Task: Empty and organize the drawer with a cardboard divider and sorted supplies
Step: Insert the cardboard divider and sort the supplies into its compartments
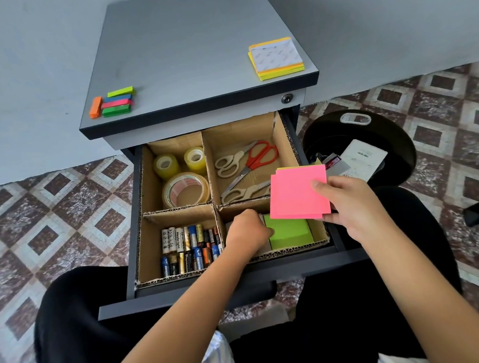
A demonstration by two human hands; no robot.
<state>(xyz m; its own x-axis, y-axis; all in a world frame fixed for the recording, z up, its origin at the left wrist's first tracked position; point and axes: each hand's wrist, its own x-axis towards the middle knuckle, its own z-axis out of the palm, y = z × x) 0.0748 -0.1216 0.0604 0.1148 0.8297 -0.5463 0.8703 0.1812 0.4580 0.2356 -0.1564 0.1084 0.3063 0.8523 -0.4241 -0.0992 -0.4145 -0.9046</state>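
A single head-worn wide-angle camera looks steeply down and forward. It sits close above the open drawer [228,199] of a grey cabinet [195,56], between the person's knees.

Grey cabinet top [184,57] with coloured sticky tabs [113,101] front left, yellow note pads [276,58] front right

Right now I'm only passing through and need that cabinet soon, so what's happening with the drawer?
A person is sorting supplies into a cardboard divider in the open drawer. The right hand holds a pink sticky note pad above the front right compartment, where the left hand rests on a green sticky note block. Tape rolls, scissors and batteries already fill the other compartments. Coloured flag pads and another sticky note stack wait on the cabinet top.
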